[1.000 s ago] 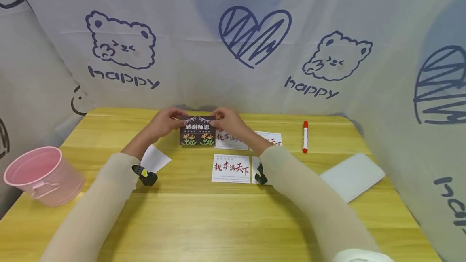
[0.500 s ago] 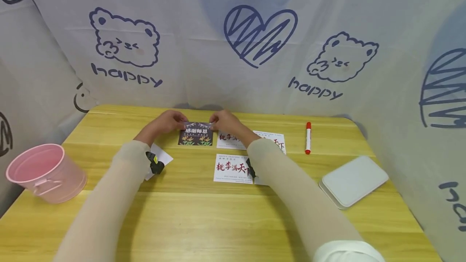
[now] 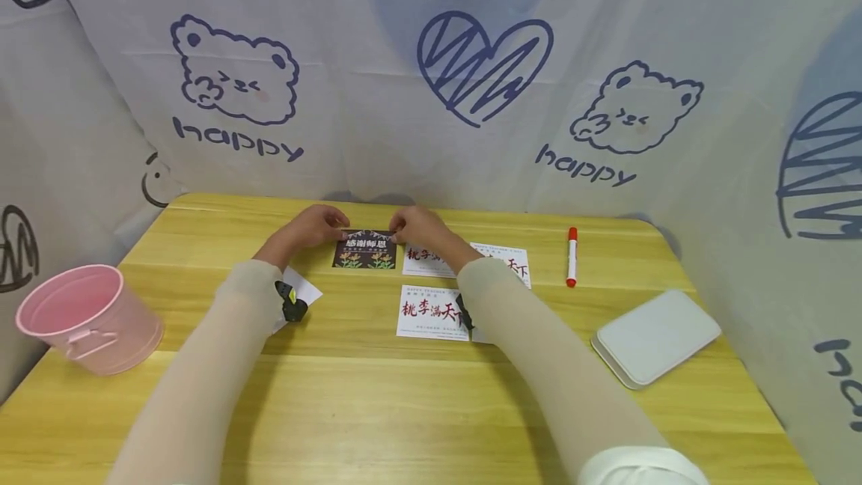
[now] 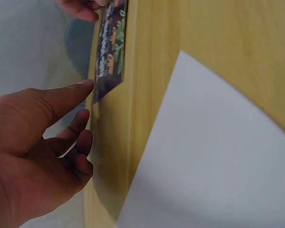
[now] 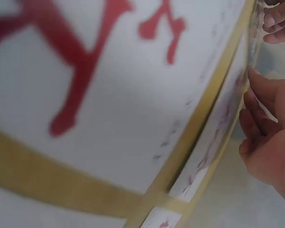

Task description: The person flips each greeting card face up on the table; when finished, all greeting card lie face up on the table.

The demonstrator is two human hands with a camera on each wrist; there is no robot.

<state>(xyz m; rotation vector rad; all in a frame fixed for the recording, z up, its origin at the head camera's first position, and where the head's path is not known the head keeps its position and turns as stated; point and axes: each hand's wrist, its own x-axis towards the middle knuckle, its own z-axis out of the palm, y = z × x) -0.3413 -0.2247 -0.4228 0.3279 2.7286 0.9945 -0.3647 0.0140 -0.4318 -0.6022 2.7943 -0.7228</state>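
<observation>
Dark card (image 3: 364, 250): lies flat on the yellow table (image 3: 377, 410), far middle, just left of the white cards with red writing (image 3: 431, 310). Left hand (image 3: 310, 227): fingertip touches the card's far left corner, the other fingers loosely curled, holding nothing. Right hand (image 3: 412, 225): fingertips at the far right corner; whether they pinch it cannot be told. Pink bucket (image 3: 87, 318) at left; red marker (image 3: 572, 256) and white tray (image 3: 656, 335) at right
</observation>
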